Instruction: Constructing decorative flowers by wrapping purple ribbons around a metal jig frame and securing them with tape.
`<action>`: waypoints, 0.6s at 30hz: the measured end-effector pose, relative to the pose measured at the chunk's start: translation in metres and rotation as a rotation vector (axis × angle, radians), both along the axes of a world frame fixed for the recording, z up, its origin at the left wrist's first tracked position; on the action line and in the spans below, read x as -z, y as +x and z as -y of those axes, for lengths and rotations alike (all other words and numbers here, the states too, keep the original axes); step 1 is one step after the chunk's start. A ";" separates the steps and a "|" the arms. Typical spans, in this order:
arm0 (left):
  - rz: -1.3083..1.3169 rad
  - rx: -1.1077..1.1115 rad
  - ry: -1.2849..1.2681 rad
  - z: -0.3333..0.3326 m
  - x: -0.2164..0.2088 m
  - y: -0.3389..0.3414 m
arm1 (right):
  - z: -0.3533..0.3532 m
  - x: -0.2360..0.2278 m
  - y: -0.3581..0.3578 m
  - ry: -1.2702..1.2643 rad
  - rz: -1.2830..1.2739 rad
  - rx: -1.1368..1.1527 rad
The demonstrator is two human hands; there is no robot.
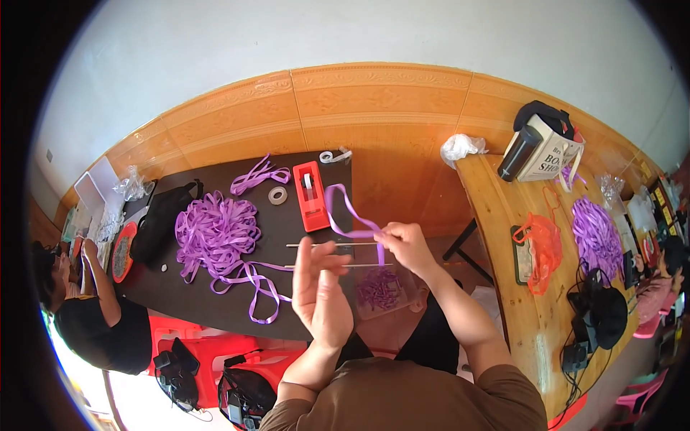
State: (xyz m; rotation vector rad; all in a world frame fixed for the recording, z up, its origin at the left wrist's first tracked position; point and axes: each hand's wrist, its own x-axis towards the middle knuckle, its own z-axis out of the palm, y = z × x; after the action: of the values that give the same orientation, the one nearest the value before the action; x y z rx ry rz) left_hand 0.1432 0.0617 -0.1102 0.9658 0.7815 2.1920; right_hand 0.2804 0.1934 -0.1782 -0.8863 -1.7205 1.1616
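Observation:
Purple ribbon (347, 228) curves in a loop from my right hand (407, 246), whose fingers pinch it. A short length of it hangs across two thin rods (338, 245) that stick out past the dark table's edge. My left hand (321, 296) is raised beside the rods, fingers stretched upward and thumb apart, with no ribbon visible in its grip. A strand runs from the big heap of purple ribbon (218, 233) toward the rods and passes behind my left fingers, where it is hidden. Below the rods, a clear plastic bin (364, 311) holds many short purple pieces.
The dark table (287, 317) bears a red tape dispenser (311, 201), a tape roll (277, 195) and a smaller ribbon bundle (260, 177). On the right, a wooden table (496, 208) carries a tote bag, red plastic bag and ribbon pile. People sit at both sides; red stools (208, 373) stand below.

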 end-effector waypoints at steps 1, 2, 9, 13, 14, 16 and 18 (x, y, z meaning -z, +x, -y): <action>0.049 -0.013 0.040 0.003 0.002 0.000 | -0.010 0.001 -0.004 -0.192 -0.059 -0.050; 0.042 0.029 -0.002 0.006 0.012 0.003 | -0.019 0.004 -0.007 -0.210 -0.071 -0.088; -0.110 0.541 -0.549 0.017 0.145 0.038 | -0.041 0.018 -0.010 -0.605 -0.113 -0.126; -0.160 0.384 -0.671 -0.018 0.186 0.038 | -0.048 0.033 -0.009 -0.709 -0.116 -0.115; -0.166 0.299 -0.579 -0.030 0.192 0.037 | -0.049 0.040 -0.011 -0.753 -0.114 -0.101; -0.171 0.150 -0.489 -0.045 0.186 0.043 | -0.051 0.053 -0.008 -0.811 -0.112 -0.074; -0.258 0.022 -0.385 -0.062 0.165 0.048 | -0.049 0.070 -0.004 -0.859 -0.185 -0.026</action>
State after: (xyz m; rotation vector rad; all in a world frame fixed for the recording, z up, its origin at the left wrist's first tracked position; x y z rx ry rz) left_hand 0.1909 0.1238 -0.2751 1.0576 1.2515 1.8225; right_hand 0.2762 0.2422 -0.2480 -1.1942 -1.0538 1.9804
